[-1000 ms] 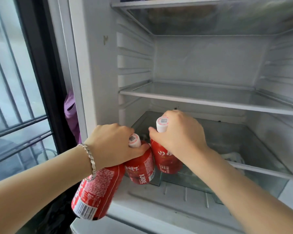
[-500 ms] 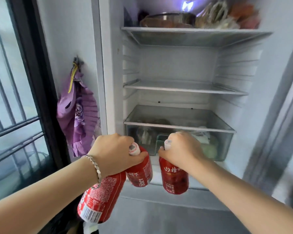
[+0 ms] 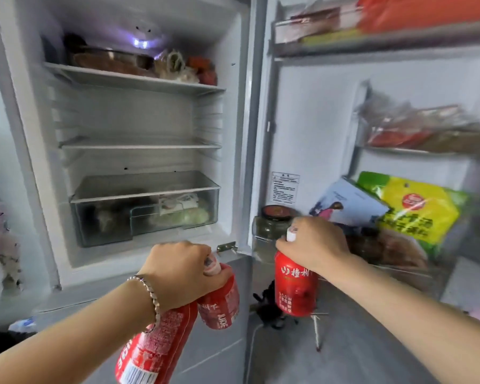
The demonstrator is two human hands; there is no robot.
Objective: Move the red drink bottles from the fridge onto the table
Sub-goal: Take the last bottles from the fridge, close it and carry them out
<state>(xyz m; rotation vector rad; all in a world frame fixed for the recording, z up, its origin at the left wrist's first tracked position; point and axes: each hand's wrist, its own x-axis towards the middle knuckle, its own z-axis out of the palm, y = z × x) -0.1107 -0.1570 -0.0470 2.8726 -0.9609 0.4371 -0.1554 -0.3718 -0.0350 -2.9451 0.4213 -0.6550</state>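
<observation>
At open white fridge (image 3: 139, 117): we've 3 red plastic drink bottles (image 3: 295, 286) out.
L hand (image 3: 183, 273): grips 2 by necks; squeeze tight.
R hand (image 3: 316, 245): grips 1 by top.

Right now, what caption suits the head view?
At the open fridge, left hand holds a tilted red bottle and a second red bottle; right hand holds a third red bottle.

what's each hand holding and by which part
The left hand grips two red bottles by their tops: the near bottle and the far bottle. The right hand holds the third bottle around its neck.
</observation>
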